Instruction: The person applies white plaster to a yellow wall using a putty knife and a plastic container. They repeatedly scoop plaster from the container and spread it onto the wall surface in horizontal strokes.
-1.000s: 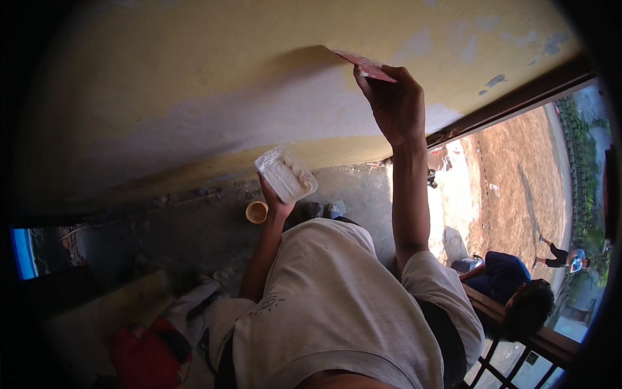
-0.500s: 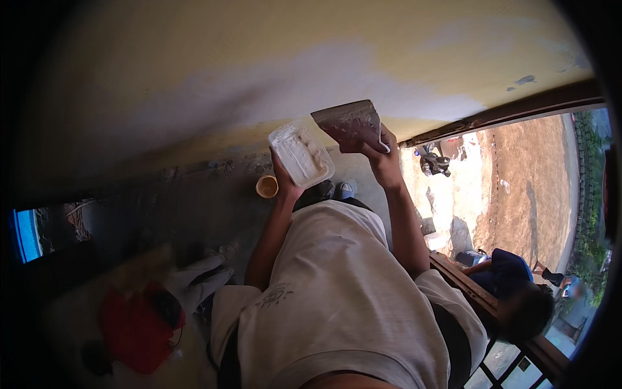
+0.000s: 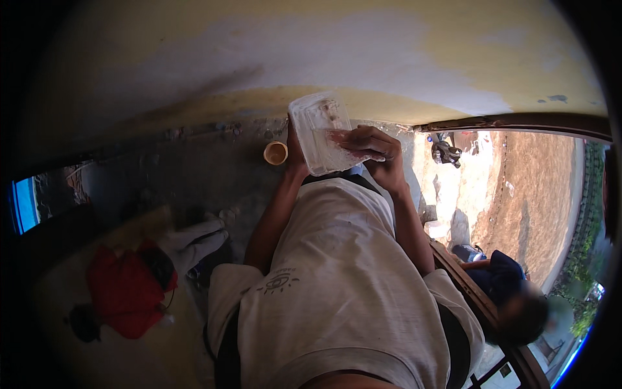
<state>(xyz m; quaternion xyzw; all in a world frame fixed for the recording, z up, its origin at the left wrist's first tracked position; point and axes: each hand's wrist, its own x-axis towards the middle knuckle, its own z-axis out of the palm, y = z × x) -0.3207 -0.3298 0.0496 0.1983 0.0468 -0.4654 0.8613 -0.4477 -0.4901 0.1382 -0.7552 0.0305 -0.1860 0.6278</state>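
Observation:
My left hand (image 3: pixel 296 150) grips a clear plastic tub (image 3: pixel 300 123) from its left side and tilts it up in front of my shirt. White filler smears its inside. Closed around a wide putty knife (image 3: pixel 324 140), my right hand (image 3: pixel 381 153) reaches over the tub's right side, and the blade lies inside the tub. Part of the blade is hidden by the fingers and blurred. Just beyond both hands rises a yellow wall (image 3: pixel 259 39) with a broad whitish patch (image 3: pixel 337 48).
A round yellowish cup (image 3: pixel 276 153) stands on the floor left of the tub. To the right, a wooden frame (image 3: pixel 512 121) borders a sunlit dirt yard, where a person in dark blue (image 3: pixel 505 275) is close by. Another person in red (image 3: pixel 129 288) is at the lower left.
The putty knife has come down from near the wall into the tub. My left hand has brought the tub rightward and up to meet it. The view has shifted slightly.

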